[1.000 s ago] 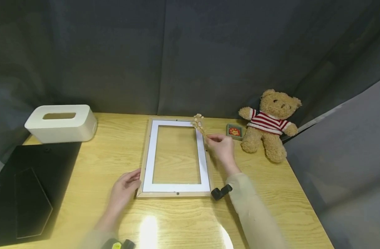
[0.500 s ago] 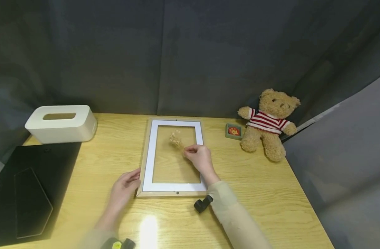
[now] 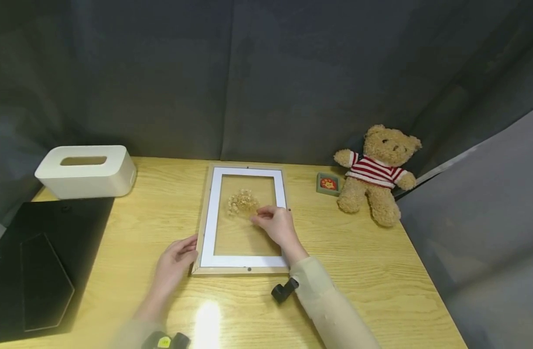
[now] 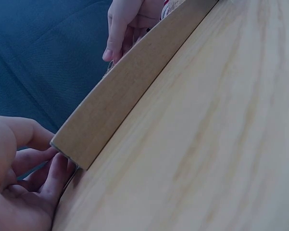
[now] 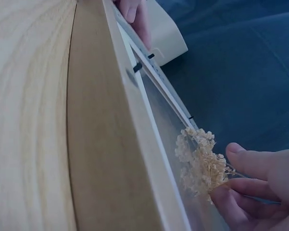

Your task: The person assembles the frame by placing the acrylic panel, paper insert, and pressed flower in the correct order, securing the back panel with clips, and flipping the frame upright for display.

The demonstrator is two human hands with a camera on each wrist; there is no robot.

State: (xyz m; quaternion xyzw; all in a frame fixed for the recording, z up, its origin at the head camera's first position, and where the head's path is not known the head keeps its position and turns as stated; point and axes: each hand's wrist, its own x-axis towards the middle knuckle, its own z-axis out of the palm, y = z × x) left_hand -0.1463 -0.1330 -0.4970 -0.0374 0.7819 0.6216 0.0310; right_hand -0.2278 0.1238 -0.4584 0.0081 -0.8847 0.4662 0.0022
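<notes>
A wooden picture frame with a white mat lies on the table, its pane see-through. At its lower left side my left hand holds the edge, thumb and fingers around the corner in the left wrist view. A small sprig of dried flowers lies over the pane inside the mat. My right hand is at its stem end. In the right wrist view, a gap shows between thumb and forefinger, with the thin stem passing there and a fingertip at the blossoms.
A white tissue box stands at the back left, over the end of a black frame backboard. At the right sits a teddy bear in a striped shirt, beside a small green box with a red top. A dark curtain hangs behind.
My right hand has carried the dried flowers left from the frame's right side to inside the mat and down onto the pane; its thumb and forefinger have parted. The left hand has stayed put.
</notes>
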